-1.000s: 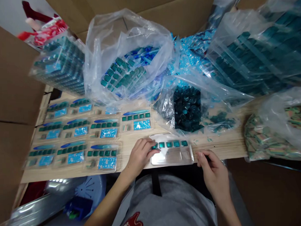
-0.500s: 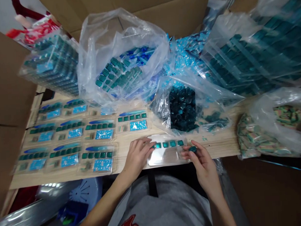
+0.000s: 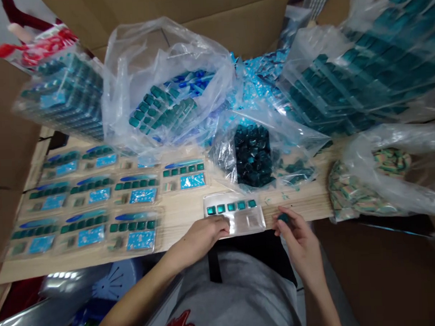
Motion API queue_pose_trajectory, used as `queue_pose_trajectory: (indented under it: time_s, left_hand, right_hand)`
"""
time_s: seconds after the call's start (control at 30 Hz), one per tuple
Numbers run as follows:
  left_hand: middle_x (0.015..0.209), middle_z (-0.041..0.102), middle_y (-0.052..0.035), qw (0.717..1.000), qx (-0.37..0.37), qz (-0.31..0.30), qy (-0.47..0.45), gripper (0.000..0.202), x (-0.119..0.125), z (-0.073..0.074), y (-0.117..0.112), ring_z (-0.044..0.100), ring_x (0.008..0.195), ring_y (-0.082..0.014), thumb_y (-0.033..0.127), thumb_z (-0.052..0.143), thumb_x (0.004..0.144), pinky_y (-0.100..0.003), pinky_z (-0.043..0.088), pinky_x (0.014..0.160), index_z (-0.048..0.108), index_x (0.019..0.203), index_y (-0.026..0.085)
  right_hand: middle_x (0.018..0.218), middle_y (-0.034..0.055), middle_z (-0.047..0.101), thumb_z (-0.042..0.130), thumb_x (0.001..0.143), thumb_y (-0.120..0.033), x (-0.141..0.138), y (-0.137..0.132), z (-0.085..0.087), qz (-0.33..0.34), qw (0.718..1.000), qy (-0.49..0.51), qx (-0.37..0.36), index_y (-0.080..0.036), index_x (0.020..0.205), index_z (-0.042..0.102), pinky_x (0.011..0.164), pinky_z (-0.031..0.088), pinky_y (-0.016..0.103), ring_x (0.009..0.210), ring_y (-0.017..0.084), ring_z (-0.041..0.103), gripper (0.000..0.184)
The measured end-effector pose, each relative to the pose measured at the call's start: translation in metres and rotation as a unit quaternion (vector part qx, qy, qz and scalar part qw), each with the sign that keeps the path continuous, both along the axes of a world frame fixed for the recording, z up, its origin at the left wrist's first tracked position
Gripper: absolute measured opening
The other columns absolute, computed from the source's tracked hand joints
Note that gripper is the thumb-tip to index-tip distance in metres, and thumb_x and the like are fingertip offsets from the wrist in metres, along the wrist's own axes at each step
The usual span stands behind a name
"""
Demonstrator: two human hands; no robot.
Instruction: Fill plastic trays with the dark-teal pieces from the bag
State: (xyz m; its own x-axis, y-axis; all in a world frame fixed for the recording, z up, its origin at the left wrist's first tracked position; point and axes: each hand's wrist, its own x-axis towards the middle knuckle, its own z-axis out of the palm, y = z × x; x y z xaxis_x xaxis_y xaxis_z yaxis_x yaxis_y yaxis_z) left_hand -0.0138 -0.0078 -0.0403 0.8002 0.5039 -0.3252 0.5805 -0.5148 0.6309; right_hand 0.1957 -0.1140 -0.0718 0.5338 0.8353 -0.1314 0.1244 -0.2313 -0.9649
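A clear plastic tray (image 3: 237,224) lies near the table's front edge, with several small teal square pieces (image 3: 231,206) in a row along its far side. At its near left corner, my left hand (image 3: 207,232) has the fingers curled and pressed together on the rim. My right hand (image 3: 300,238) is just right of the tray, apart from it, with thumb and fingers closed around a dark teal piece (image 3: 283,217). How many pieces are in that hand cannot be made out. Beyond the tray, an open clear bag (image 3: 253,154) holds a heap of dark teal pieces.
Filled trays (image 3: 141,234) with blue pens, teal pieces and blue packets stand in rows at left. Behind them are a stack of wrapped trays (image 3: 61,99) and a big plastic bag (image 3: 167,50). At right sits a bag of striped pieces (image 3: 347,191); cardboard (image 3: 184,16) stands behind.
My left hand has moved from the tray's row of pieces to its near left rim. The leftmost teal piece is now uncovered. My right hand has drawn away from the tray, still holding its piece.
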Motion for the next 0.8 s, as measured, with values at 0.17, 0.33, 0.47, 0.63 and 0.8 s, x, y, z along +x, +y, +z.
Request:
queue_pose_trajectory:
  time_s: [0.17, 0.33, 0.47, 0.63, 0.8]
  left_hand:
    - [0.093, 0.069, -0.0109, 0.983, 0.177, -0.032, 0.041, 0.023, 0.008, -0.013, -0.022, 0.066, 0.079, -0.0226, 0.004, 0.041, 0.090, -0.032, 0.051, 0.068, 0.061, 0.097, 0.013]
    - [0.087, 0.067, -0.0118, 0.958, 0.281, -0.046, 0.042, 0.018, 0.019, -0.030, -0.036, 0.065, 0.082, -0.0248, 0.000, 0.049, 0.084, -0.036, 0.052, 0.072, 0.062, 0.091, 0.011]
    - [0.076, 0.064, -0.0081, 0.950, 0.305, -0.065, 0.013, 0.017, 0.013, -0.018, -0.029, 0.062, 0.075, -0.0234, 0.005, 0.048, 0.086, -0.034, 0.050, 0.069, 0.059, 0.078, 0.014]
    - [0.076, 0.063, -0.0056, 0.951, 0.289, -0.048, -0.103, 0.018, -0.001, 0.019, -0.018, 0.057, 0.070, -0.0189, 0.010, 0.043, 0.091, -0.030, 0.047, 0.065, 0.057, 0.082, 0.016]
    - [0.084, 0.066, -0.0065, 0.954, 0.239, -0.023, -0.178, 0.011, -0.008, 0.037, -0.015, 0.057, 0.075, -0.0167, 0.010, 0.049, 0.091, -0.027, 0.048, 0.070, 0.057, 0.090, 0.016]
  right_hand:
    - [0.082, 0.0045, 0.066, 0.051, 0.088, -0.020, -0.003, 0.021, 0.003, 0.140, 0.966, -0.213, 0.032, -0.022, 0.100, 0.068, 0.066, 0.053, 0.028, 0.073, 0.018, 0.065, 0.020]
    - [0.081, 0.0054, 0.067, 0.050, 0.093, -0.032, -0.005, 0.045, -0.010, 0.182, 0.948, -0.256, 0.047, -0.025, 0.102, 0.072, 0.067, 0.053, 0.031, 0.075, 0.021, 0.067, 0.024]
    - [0.084, 0.0066, 0.070, 0.051, 0.093, -0.034, -0.006, 0.047, -0.013, 0.175, 0.954, -0.240, 0.050, -0.024, 0.101, 0.072, 0.069, 0.054, 0.032, 0.078, 0.022, 0.068, 0.025]
    - [0.088, 0.0058, 0.071, 0.050, 0.093, -0.036, 0.007, 0.030, 0.002, 0.116, 0.981, -0.156, 0.027, -0.022, 0.108, 0.070, 0.074, 0.053, 0.032, 0.082, 0.020, 0.067, 0.029]
    - [0.058, -0.0028, 0.056, 0.050, 0.090, -0.051, 0.009, 0.016, 0.013, 0.149, 0.979, 0.139, -0.012, -0.018, 0.093, 0.070, 0.045, 0.041, 0.024, 0.045, 0.011, 0.050, 0.039]
